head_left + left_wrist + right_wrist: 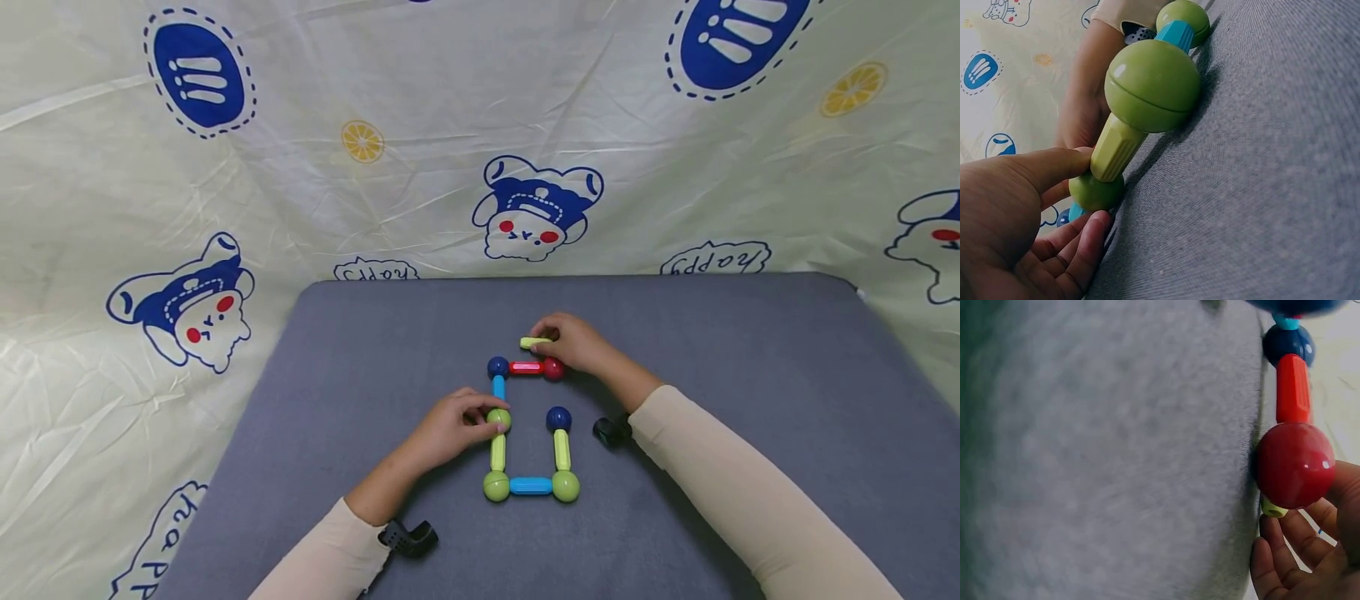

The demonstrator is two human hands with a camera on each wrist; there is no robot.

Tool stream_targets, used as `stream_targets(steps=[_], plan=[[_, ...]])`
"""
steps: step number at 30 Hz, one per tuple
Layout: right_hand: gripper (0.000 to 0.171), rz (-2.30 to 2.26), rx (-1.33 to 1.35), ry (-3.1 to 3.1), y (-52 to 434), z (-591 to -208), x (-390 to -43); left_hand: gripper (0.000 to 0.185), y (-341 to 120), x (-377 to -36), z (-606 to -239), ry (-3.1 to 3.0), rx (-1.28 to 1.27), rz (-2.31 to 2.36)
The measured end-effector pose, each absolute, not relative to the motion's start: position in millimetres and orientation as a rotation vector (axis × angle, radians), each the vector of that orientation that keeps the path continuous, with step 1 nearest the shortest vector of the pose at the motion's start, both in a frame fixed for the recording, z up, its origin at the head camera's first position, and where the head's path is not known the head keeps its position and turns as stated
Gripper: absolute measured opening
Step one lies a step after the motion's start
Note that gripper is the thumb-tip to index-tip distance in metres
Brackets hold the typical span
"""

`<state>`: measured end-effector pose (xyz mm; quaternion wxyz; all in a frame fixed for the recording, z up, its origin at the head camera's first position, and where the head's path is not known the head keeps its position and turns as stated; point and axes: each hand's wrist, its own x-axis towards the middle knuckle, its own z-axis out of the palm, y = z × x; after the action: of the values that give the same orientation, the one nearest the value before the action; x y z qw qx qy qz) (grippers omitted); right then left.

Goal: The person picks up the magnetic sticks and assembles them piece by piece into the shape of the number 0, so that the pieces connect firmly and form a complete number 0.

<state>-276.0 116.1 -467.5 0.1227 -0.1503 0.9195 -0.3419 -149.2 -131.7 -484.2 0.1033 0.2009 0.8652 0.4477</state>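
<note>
A figure of coloured balls and rods lies on the grey table. My left hand (pixel 450 427) pinches the green ball (pixel 498 419) on its left side, thumb and fingers on either side of it. From that ball a blue rod (pixel 498 387) leads up to a blue ball (pixel 498 367), then a red rod (pixel 527 367) and a red ball (pixel 553 369). Just beyond the red ball my right hand (pixel 576 342) pinches a yellow-green rod (pixel 531 342); in the right wrist view the red ball (pixel 1296 465) covers most of that rod.
Below, a yellow-green rod (pixel 498 454), two green balls and a blue rod (pixel 531 486) form the base. On the right, another yellow-green rod (pixel 562 450) rises to a dark blue ball (pixel 558 418). A printed cloth (pixel 420 200) hangs behind the grey table (pixel 360 358).
</note>
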Motion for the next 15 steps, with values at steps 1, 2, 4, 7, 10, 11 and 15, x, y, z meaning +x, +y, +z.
stream_targets(steps=[1,2,4,7,10,11,15], plan=[[0.019,-1.021,-0.430,2.677,117.2,-467.7,-275.9,0.028,-131.7,-149.3,-484.4,2.556,0.593,1.318],[0.020,-1.046,-0.412,2.672,118.1,-466.6,-275.1,0.028,-131.7,-149.2,-484.6,2.558,0.594,1.318],[0.023,-1.098,-0.373,2.666,119.6,-464.0,-273.4,0.028,-131.7,-149.2,-484.6,2.557,0.596,1.318],[0.028,-1.161,-0.307,2.658,121.8,-458.3,-269.1,0.028,-131.9,-149.0,-484.7,2.555,0.598,1.318],[0.033,-1.203,-0.277,2.650,123.8,-451.9,-262.8,0.029,-132.0,-148.9,-484.6,2.553,0.603,1.321],[0.034,-1.215,-0.278,2.647,124.6,-449.8,-260.1,0.029,-132.1,-148.8,-484.5,2.552,0.605,1.321],[0.037,-1.268,-0.318,2.636,128.3,-444.5,-248.0,0.029,-132.1,-149.1,-484.5,2.555,0.618,1.320]])
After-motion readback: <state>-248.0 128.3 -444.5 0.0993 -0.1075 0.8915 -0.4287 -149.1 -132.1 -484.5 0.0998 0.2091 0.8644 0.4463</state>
